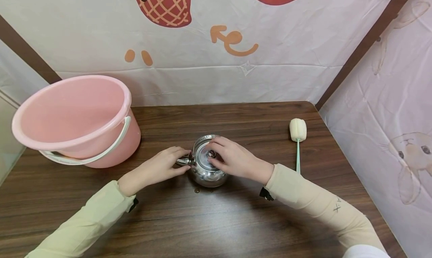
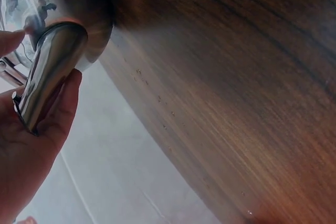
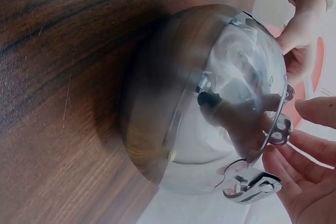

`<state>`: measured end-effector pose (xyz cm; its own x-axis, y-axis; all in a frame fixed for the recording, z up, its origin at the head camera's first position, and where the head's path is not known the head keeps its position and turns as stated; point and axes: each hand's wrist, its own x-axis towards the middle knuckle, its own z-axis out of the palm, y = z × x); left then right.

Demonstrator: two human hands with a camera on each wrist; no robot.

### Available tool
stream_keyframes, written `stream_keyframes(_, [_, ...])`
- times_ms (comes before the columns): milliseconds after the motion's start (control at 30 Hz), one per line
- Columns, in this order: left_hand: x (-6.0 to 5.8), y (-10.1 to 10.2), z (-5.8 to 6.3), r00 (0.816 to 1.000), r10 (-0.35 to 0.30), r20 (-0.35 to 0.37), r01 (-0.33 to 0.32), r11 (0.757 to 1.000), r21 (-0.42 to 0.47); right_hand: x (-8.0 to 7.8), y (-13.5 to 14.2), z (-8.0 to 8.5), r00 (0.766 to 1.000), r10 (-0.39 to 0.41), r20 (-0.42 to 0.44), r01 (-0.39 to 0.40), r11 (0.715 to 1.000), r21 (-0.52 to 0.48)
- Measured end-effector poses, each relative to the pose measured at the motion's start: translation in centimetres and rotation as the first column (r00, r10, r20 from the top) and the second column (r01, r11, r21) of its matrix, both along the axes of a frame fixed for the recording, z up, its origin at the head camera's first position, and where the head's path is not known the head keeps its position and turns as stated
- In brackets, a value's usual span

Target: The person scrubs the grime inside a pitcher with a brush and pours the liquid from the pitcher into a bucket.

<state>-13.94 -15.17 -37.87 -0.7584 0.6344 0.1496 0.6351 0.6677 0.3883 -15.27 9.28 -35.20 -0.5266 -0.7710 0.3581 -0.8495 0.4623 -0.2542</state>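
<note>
A small shiny steel kettle (image 1: 206, 171) stands on the dark wooden table (image 1: 236, 220), close to its middle. My left hand (image 1: 178, 162) grips the kettle's short spout (image 1: 183, 161) between thumb and fingers. The left wrist view shows that spout (image 2: 50, 72) lying across my palm (image 2: 31, 156). Reaching in from the right, my right hand (image 1: 216, 155) lies over the lid with its fingertips pinching the lid knob (image 1: 211, 153). From the right wrist view the kettle (image 3: 210, 103) shows from the side, my right fingers (image 3: 310, 166) curled about the knob (image 3: 281, 129).
A large pink bucket (image 1: 74, 119) with a white handle stands at the back left. A sponge brush (image 1: 298, 132) on a thin green stick lies at the right. A few water drops (image 1: 197, 190) dot the wood before the kettle. Printed cloth walls close the back and right.
</note>
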Motion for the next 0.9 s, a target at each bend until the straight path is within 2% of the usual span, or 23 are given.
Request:
stream_keyframes(267, [0.02, -0.15, -0.17, 1.000, -0.004, 0.001, 0.004, 1.000, 0.028, 0.03, -0.10, -0.40, 1.000, 0.001, 0.004, -0.001, 1.000, 0.009])
stream_keyframes(900, [-0.06, -0.32, -0.23, 0.999, -0.028, -0.029, 0.030, 0.998, 0.062, -0.20, -0.27, -0.61, 0.999, 0.026, -0.027, -0.027, 0.999, -0.038])
